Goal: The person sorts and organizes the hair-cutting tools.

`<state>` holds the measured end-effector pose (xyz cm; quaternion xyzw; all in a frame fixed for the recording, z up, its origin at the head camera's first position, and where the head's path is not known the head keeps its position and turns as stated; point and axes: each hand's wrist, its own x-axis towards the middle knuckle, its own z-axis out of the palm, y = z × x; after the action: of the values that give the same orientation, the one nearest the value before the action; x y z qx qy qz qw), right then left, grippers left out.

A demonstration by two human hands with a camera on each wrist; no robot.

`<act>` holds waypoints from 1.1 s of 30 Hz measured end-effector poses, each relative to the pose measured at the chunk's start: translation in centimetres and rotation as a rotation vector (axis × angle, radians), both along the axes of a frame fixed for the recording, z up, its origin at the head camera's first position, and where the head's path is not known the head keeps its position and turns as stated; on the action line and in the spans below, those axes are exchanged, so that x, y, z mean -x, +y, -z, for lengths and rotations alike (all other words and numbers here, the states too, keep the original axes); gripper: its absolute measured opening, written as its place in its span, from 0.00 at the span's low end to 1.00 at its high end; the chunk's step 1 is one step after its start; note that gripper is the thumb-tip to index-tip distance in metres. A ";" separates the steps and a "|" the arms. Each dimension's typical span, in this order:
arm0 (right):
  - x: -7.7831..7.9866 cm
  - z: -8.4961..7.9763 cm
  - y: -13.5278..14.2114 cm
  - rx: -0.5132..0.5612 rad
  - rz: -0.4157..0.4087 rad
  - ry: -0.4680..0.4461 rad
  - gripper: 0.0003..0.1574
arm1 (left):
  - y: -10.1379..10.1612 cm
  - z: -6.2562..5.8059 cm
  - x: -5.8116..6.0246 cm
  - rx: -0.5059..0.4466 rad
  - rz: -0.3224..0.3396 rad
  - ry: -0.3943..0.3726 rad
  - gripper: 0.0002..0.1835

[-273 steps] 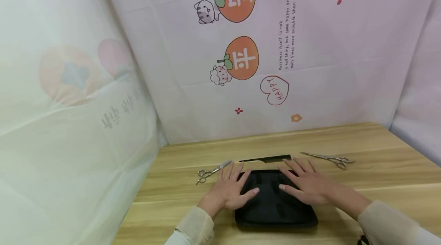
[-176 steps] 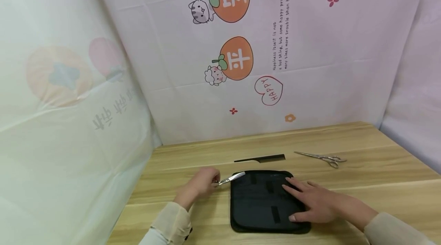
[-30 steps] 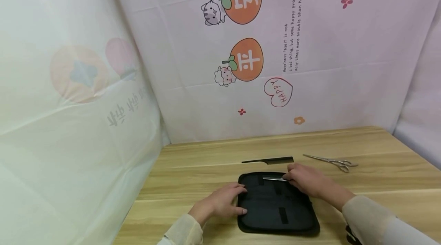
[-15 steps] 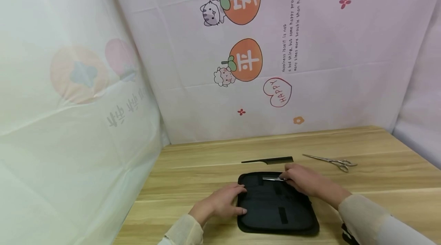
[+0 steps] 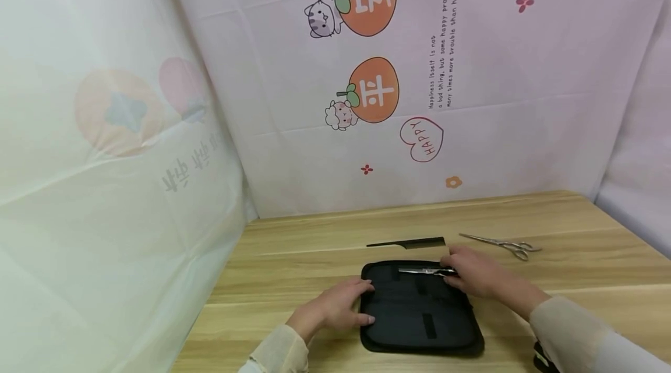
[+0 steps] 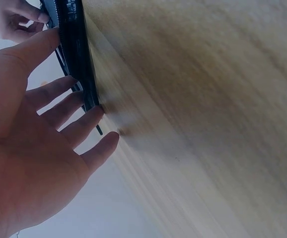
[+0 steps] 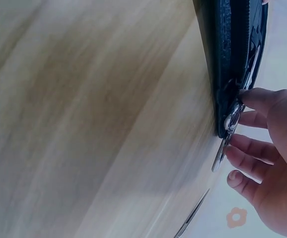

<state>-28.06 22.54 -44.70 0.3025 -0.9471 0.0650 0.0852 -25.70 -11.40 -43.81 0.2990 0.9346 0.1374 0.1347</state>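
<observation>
An open black zip case (image 5: pixel 393 326) lies on the table, its dark inside facing up with several black straps. My left hand (image 5: pixel 335 306) rests at its left edge; in the left wrist view the fingers (image 6: pixel 91 124) are loosely spread along the rim. Silver scissors (image 5: pixel 419 271) lie across the top of the case, blade tips pointing left at the upper strap (image 5: pixel 396 273). My right hand (image 5: pixel 474 271) holds their handles at the case's upper right corner; in the right wrist view the thumb (image 7: pixel 257 99) is on the finger rings (image 7: pixel 232 119).
A black tail comb (image 5: pixel 419 243) lies behind the case. To its right is a second pair of silver scissors (image 5: pixel 503 243), handles toward the right. Printed white cloth (image 5: pixel 314 180) hangs behind the wooden table (image 5: pixel 293 233) and along both sides.
Earlier both hands lay on the case, then the left held the scissors at its left. Now the scissors lie on the case; over the last half second the right hand shifted right, uncovering more.
</observation>
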 end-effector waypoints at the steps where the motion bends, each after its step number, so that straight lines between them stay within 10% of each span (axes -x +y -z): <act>1: 0.0 0.0 0.0 0.002 0.005 -0.008 0.09 | 0.0 0.0 0.0 0.000 -0.001 0.000 0.34; 33: 0.3 0.3 -2.2 0.072 0.009 -0.028 0.08 | 0.3 0.0 0.1 -0.001 -0.025 0.005 0.34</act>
<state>-28.35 20.35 -45.03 0.2940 -0.9466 0.1031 0.0829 -25.75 -11.14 -43.80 0.2878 0.9385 0.1386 0.1307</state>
